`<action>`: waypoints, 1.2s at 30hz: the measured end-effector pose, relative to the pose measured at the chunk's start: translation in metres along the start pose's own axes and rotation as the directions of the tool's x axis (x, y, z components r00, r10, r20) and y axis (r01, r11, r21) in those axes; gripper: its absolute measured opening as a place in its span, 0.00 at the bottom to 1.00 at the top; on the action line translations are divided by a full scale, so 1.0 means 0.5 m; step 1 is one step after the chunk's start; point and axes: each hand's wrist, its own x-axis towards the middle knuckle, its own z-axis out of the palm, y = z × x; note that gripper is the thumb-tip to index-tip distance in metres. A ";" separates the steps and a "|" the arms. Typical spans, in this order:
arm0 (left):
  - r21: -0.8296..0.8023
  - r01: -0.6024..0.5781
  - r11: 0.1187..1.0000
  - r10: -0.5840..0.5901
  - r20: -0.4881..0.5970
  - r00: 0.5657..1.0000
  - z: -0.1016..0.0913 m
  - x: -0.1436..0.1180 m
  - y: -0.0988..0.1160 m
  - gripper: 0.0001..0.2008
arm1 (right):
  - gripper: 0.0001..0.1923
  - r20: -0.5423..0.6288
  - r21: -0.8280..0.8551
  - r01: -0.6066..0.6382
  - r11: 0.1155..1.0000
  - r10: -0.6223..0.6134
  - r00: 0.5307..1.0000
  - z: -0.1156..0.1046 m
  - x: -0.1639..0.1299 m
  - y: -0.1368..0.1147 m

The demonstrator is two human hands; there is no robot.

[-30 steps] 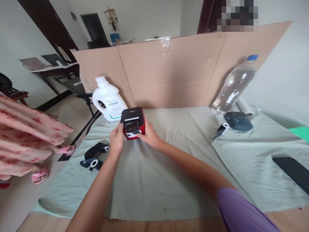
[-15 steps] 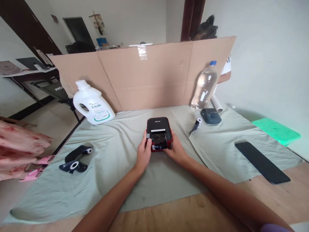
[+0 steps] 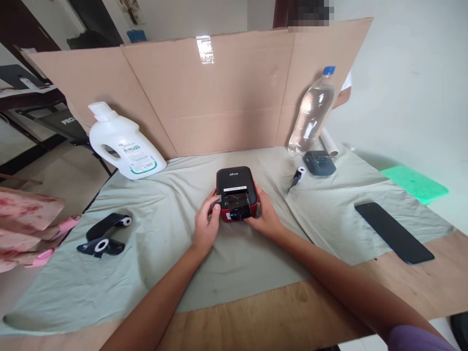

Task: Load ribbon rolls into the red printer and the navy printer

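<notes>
Both hands clamp a small red-and-black label printer (image 3: pixel 236 195) sitting mid-cloth (image 3: pixel 183 273). Left hand (image 3: pixel 205 225) curls fingers on the printer's left side, thumb at its front; right hand (image 3: pixel 263 214) wraps its right side. White detergent jug (image 3: pixel 122 144) stands far left of the printer, water bottle (image 3: pixel 311 113) back right, black phone (image 3: pixel 393 239) well right, black tape rolls (image 3: pixel 104 236) left.
</notes>
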 end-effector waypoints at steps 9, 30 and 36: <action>0.031 0.098 0.995 -0.099 0.058 0.993 -0.001 0.029 -0.006 0.16 | 0.55 0.045 0.017 -0.017 1.000 0.017 0.999 -0.008 0.023 0.004; -0.046 -0.049 0.998 0.050 0.000 0.999 0.012 0.003 -0.012 0.16 | 0.16 0.682 -0.534 0.174 0.827 0.300 0.667 -0.015 0.299 -0.084; -0.061 -0.051 0.997 0.053 0.028 0.998 0.007 0.005 -0.012 0.16 | 0.09 0.733 -0.614 0.203 0.763 0.455 0.506 0.045 0.339 -0.106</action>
